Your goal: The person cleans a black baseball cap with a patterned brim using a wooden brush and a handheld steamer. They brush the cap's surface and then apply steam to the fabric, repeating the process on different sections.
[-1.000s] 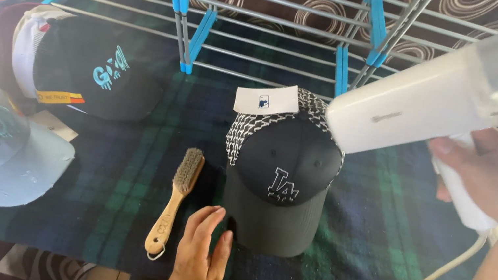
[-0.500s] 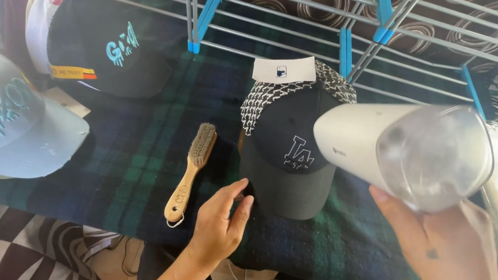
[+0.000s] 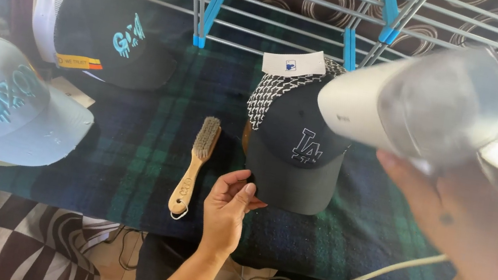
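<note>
The black cap (image 3: 294, 147) with the white embroidered emblem and patterned back panel is lying on the plaid-covered worktop (image 3: 147, 150), directly ahead of the left hand (image 3: 228, 207) and below the nozzle of the white handheld steamer (image 3: 401, 104). Over the last second the left hand has been moving forward from the near edge of the worktop, and it is now touching the edge of the cap's brim, fingers curled loosely with the thumb against the brim's side; it looks like a light pinch rather than a firm grip. The right hand (image 3: 456, 219) is closed around the steamer's handle, and the steamer has been swinging in closer, so its body is now filling much of the view above the cap's right side, its white cord (image 3: 367, 278) trailing off the near edge. Just to the left of the left hand a wooden brush (image 3: 195, 161) is lying untouched. Farther left, a dark cap with teal lettering (image 3: 111, 45) and a pale blue cap (image 3: 8, 102) are resting, and beyond the cap a metal rack with blue joints (image 3: 351, 43) is standing.
</note>
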